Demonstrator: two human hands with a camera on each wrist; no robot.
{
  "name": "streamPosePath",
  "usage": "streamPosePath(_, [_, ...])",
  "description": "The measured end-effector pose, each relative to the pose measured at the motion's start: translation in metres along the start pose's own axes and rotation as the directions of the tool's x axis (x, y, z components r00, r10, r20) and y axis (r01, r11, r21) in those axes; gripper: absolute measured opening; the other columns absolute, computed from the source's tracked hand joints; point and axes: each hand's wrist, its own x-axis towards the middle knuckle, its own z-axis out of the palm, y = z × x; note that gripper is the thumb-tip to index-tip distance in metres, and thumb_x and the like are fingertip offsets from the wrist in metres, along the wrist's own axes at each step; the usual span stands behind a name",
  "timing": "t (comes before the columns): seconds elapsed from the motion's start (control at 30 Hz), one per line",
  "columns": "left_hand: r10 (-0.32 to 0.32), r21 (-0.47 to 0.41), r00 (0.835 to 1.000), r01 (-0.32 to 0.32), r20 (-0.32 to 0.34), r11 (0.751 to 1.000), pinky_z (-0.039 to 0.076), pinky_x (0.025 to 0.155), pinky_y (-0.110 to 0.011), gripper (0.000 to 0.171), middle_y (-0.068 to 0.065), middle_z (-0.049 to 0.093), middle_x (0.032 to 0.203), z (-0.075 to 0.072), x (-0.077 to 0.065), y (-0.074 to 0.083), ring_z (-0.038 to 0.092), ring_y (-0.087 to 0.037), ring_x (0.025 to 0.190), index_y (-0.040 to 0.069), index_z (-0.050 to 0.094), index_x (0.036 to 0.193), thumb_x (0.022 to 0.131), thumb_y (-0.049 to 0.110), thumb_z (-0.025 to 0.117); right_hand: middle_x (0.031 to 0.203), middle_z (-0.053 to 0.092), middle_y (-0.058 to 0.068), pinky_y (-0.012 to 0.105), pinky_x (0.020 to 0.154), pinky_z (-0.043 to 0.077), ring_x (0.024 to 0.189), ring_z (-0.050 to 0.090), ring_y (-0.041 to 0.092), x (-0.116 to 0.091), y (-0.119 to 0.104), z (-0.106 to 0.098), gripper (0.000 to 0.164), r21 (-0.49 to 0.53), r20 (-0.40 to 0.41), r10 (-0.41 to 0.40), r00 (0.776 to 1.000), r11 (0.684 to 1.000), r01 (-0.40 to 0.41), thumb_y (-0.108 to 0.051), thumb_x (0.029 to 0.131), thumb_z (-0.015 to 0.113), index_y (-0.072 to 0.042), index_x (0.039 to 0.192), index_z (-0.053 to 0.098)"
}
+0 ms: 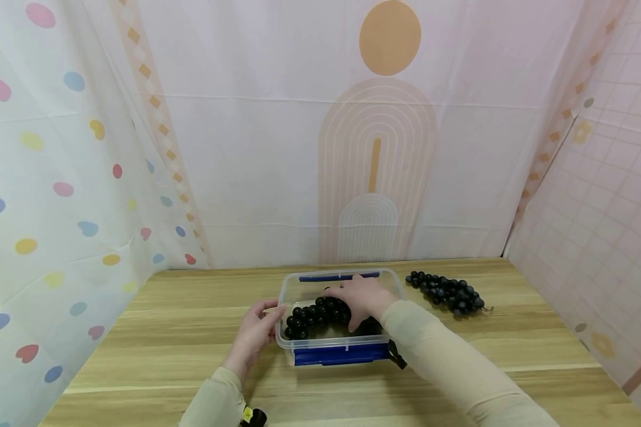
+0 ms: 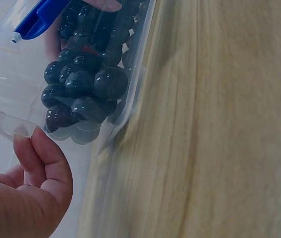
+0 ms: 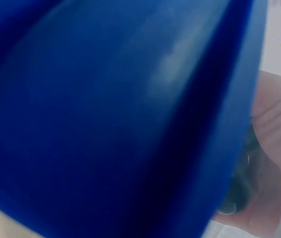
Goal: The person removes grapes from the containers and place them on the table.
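Note:
A clear plastic container (image 1: 342, 342) with blue latches stands on the table, a bunch of dark grapes (image 1: 304, 320) lying inside it. With thumb and fingers my left hand (image 1: 254, 332) holds the container's left rim; the left wrist view shows those fingers (image 2: 48, 161) bent at the wall, close to the grapes (image 2: 83, 84). My right hand (image 1: 364, 299) reaches down into the container, its fingers and thumb curved round the right part of the bunch. Through the clear wall in the right wrist view, dark grapes (image 3: 239, 186) show against that hand (image 3: 276, 129).
A second bunch of dark grapes (image 1: 448, 293) lies on the wooden table (image 1: 192, 332), right of the container. A blue latch (image 3: 105, 119) fills most of the right wrist view. Printed curtains (image 1: 256, 178) stand behind the table and at both sides.

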Motion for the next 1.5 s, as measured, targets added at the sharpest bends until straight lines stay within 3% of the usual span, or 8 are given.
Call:
streamPosePath(0.2, [-0.014, 0.005, 1.000, 0.014, -0.008, 1.000, 0.046, 0.053, -0.028, 0.040, -0.011, 0.054, 0.082, -0.0001, 0.0002, 0.0016, 0.051, -0.014, 0.058, -0.004, 0.049, 0.123, 0.090, 0.016, 0.060, 0.133, 0.047, -0.004, 0.036, 0.067, 0.049, 0.107, 0.049, 0.026, -0.0006, -0.0018, 0.0000, 0.091, -0.005, -0.022, -0.014, 1.000, 1.000, 0.013, -0.040, 0.064, 0.084, -0.042, 0.139, 0.034])
streamPosePath(0.67, [-0.011, 0.015, 1.000, 0.011, 0.000, 1.000, 0.046, 0.054, -0.028, 0.042, -0.011, 0.054, 0.084, 0.0005, -0.0004, 0.0018, 0.050, -0.014, 0.059, -0.004, 0.048, 0.124, 0.090, 0.018, 0.060, 0.122, 0.055, -0.005, 0.033, 0.063, 0.049, 0.104, 0.053, 0.025, 0.0024, 0.0001, 0.0036, 0.091, -0.023, -0.023, -0.023, 0.999, 0.999, 0.022, -0.039, 0.064, 0.084, -0.042, 0.139, 0.033])
streamPosePath(0.97, [-0.006, 0.007, 1.000, 0.006, -0.004, 1.000, 0.047, 0.054, -0.028, 0.043, -0.010, 0.055, 0.082, 0.0014, -0.0009, 0.0014, 0.051, -0.014, 0.058, -0.004, 0.048, 0.124, 0.089, 0.018, 0.061, 0.097, 0.062, -0.004, 0.031, 0.057, 0.047, 0.094, 0.055, 0.024, 0.0014, -0.0005, 0.0048, 0.089, -0.023, -0.036, -0.020, 0.999, 1.000, 0.019, -0.037, 0.065, 0.084, -0.042, 0.138, 0.034])
streamPosePath(1.17, [-0.002, 0.001, 1.000, 0.002, -0.011, 1.000, 0.046, 0.054, -0.028, 0.041, -0.010, 0.054, 0.081, 0.0012, -0.0006, 0.0010, 0.050, -0.013, 0.057, -0.004, 0.049, 0.123, 0.089, 0.017, 0.061, 0.089, 0.062, -0.005, 0.032, 0.058, 0.047, 0.091, 0.055, 0.023, -0.0004, -0.0007, 0.0035, 0.088, -0.018, -0.041, -0.024, 0.999, 1.000, 0.024, -0.036, 0.065, 0.084, -0.041, 0.138, 0.035])
streamPosePath(1.5, [-0.006, 0.012, 1.000, 0.006, -0.006, 1.000, 0.046, 0.054, -0.029, 0.044, -0.009, 0.054, 0.082, 0.0010, -0.0004, 0.0005, 0.050, -0.014, 0.058, -0.003, 0.048, 0.125, 0.089, 0.019, 0.062, 0.069, 0.054, -0.009, 0.029, 0.054, 0.045, 0.073, 0.055, 0.018, -0.0006, -0.0002, 0.0034, 0.087, -0.018, -0.044, -0.040, 0.998, 0.999, 0.039, -0.034, 0.066, 0.084, -0.041, 0.138, 0.036])
